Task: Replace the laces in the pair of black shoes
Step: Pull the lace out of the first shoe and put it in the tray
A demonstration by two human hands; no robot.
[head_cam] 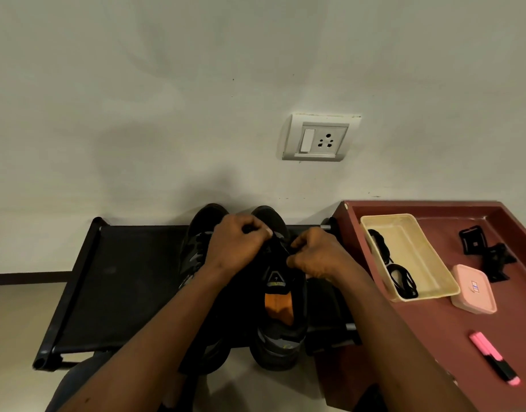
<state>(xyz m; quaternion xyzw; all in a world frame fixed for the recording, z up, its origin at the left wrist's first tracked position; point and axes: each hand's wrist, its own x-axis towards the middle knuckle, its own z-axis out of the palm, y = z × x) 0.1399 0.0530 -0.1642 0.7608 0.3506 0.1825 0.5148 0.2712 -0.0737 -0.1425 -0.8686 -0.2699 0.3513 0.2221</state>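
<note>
Two black shoes stand side by side on a low black rack point(122, 281), toes toward the wall. The right shoe point(281, 337) shows an orange insole and a grey heel. The left shoe point(196, 251), black with grey camouflage, is partly hidden under my left forearm. My left hand point(236, 245) is curled over the right shoe's lacing area and pinches the black lace point(275, 237). My right hand point(318, 254) pinches the lace on the other side of the tongue. The lace itself is dark and mostly hidden by my fingers.
A dark red table point(452, 322) stands to the right with a cream tray point(434, 260) holding black goggles, a pink lidded box point(474, 288), a black clip and a pink highlighter point(493, 358). A wall socket point(321, 138) is above the shoes.
</note>
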